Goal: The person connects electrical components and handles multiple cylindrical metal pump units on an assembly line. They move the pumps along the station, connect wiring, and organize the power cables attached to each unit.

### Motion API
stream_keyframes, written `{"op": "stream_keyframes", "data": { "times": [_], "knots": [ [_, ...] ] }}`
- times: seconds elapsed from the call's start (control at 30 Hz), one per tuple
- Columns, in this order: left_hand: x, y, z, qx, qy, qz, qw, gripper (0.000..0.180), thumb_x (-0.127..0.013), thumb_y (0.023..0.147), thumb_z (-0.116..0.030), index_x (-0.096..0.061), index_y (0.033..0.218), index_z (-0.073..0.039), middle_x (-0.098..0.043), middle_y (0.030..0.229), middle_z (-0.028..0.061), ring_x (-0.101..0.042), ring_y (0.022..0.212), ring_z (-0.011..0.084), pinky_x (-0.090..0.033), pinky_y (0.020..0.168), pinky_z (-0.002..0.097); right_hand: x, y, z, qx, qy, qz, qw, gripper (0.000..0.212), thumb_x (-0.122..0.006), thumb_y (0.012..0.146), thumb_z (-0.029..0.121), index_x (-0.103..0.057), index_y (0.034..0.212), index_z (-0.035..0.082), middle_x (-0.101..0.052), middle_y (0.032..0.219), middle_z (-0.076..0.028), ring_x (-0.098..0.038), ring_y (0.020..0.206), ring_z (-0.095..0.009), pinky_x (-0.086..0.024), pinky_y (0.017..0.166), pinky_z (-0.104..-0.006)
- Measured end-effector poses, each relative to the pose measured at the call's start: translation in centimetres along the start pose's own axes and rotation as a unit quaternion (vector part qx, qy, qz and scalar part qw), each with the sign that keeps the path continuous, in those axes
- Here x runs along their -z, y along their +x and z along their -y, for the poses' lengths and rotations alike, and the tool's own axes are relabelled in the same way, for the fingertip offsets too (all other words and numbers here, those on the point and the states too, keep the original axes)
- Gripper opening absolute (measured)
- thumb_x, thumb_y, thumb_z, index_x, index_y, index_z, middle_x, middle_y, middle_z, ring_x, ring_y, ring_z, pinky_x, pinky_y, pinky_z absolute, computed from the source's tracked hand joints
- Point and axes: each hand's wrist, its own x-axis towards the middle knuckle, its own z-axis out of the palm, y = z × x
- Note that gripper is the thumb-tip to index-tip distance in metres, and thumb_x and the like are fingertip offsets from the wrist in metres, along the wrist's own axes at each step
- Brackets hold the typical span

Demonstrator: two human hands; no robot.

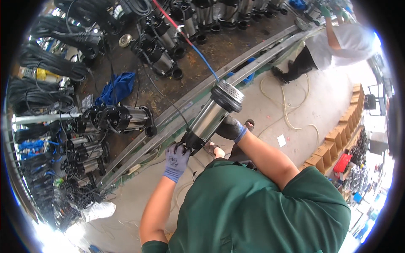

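In front of me I hold a submersible pump (206, 119), tilted, with a shiny steel barrel. Its black top end points toward my lower left, and the perforated metal strainer (231, 91) is at the upper right. My left hand (176, 159), in a grey-blue glove, has its fingers curled round the black end. From below and the right, my right hand (231, 128), gloved in dark grey, supports the barrel; its fingers are partly hidden behind it. A thin black cable runs from near the black end to the bench. A red-and-blue hose (199, 56) reaches the strainer end; whether it touches is unclear.
Metal rails (249, 69) edge the brown bench (202, 63), where several similar pumps (158, 57) stand. Coiled black cables (55, 63) and a blue cloth (116, 88) are at left. Another person (337, 46) works at upper right, near a loose hose (284, 105) and wooden boxes (333, 145).
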Motion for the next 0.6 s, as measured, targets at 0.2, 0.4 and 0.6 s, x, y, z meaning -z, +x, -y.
{"op": "stream_keyframes", "data": {
  "times": [0.2, 0.4, 0.6],
  "knots": [
    [-6.6, 5.6, -2.0, 0.033, -0.013, 0.029, 0.999, 0.015, -0.072, 0.081, -0.026, -0.076, 0.094, -0.019, -0.061, 0.119, 0.0115, -0.051, 0.124, 0.0398, -0.044, 0.1, 0.0563, -3.1, -4.0, 6.0, 0.145, -0.576, -0.053, 0.803, 0.065, -0.077, 0.082, 0.012, -0.057, 0.143, 0.007, -0.055, 0.15, -0.01, -0.047, 0.14, -0.026, -0.03, 0.123, -0.04],
    [-7.6, 9.3, -3.1, 0.046, -0.028, 0.092, 0.994, 0.022, -0.071, 0.088, -0.032, -0.079, 0.101, -0.017, -0.062, 0.126, 0.0155, -0.048, 0.131, 0.0432, -0.04, 0.104, 0.0587, -6.4, -4.1, 7.9, 0.098, -0.602, -0.07, 0.789, 0.09, -0.096, 0.064, 0.015, -0.058, 0.145, 0.009, -0.059, 0.148, -0.006, -0.049, 0.138, -0.023, -0.029, 0.123, -0.0403],
    [-7.4, 8.7, -1.8, 0.011, -0.042, 0.099, 0.994, 0.027, -0.067, 0.09, -0.035, -0.077, 0.105, -0.016, -0.062, 0.129, 0.0192, -0.047, 0.131, 0.0454, -0.039, 0.105, 0.0601, -7.7, -2.7, 6.9, 0.096, -0.572, -0.055, 0.813, 0.079, -0.09, 0.071, 0.014, -0.058, 0.143, 0.008, -0.062, 0.141, -0.006, -0.054, 0.129, -0.021, -0.037, 0.116, -0.0396]
  ]
}}
